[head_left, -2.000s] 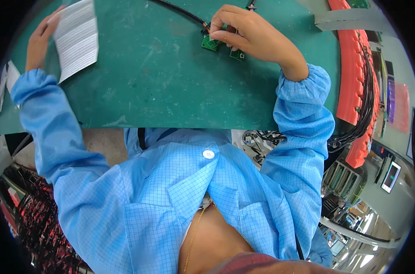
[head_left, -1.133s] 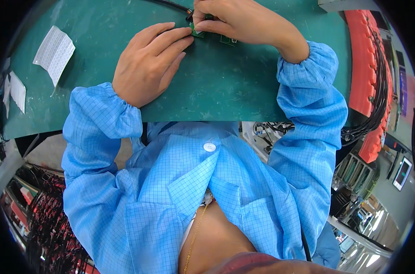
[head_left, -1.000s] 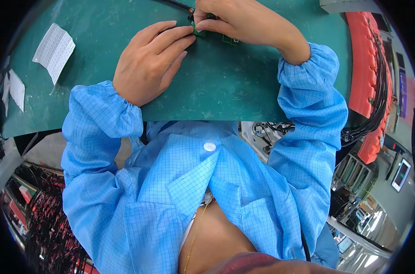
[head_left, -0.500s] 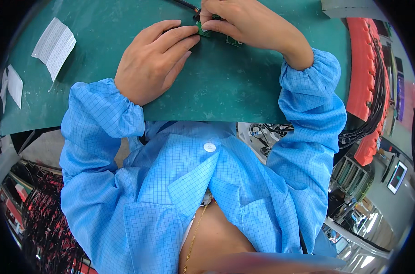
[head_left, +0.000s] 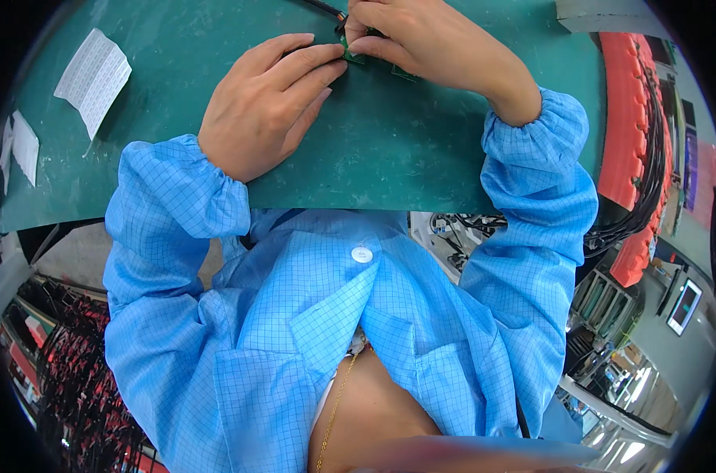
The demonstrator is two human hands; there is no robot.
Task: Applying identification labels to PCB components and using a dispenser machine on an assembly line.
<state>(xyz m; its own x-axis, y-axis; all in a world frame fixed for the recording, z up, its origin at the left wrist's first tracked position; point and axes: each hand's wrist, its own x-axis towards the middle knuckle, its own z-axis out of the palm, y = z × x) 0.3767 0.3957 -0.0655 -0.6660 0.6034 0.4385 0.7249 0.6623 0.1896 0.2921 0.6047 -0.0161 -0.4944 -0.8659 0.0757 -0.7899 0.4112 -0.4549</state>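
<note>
A small green circuit board [head_left: 353,57] lies on the green bench mat near the far edge of the view, mostly hidden by my hands. My left hand [head_left: 267,102] rests on the mat with its fingers stretched out, two fingertips touching the left side of the board. My right hand [head_left: 417,39] comes over the board from the right, thumb and forefinger closed in a pinch. What sits between those fingertips is hidden. A black cable [head_left: 320,7] runs in from the top edge to the pinching fingers. Part of another green board [head_left: 404,72] shows beneath my right hand.
A creased white printed sheet [head_left: 95,79] lies on the mat [head_left: 405,158] at the left, with smaller white paper pieces [head_left: 25,148] beside it. Red notched holders [head_left: 620,118] with black cables [head_left: 654,134] line the right edge. A grey block [head_left: 602,14] stands at the far right.
My right hand has shifted very slightly at the board. The small white spot under its thumb no longer shows. My left hand stays almost where it was.
</note>
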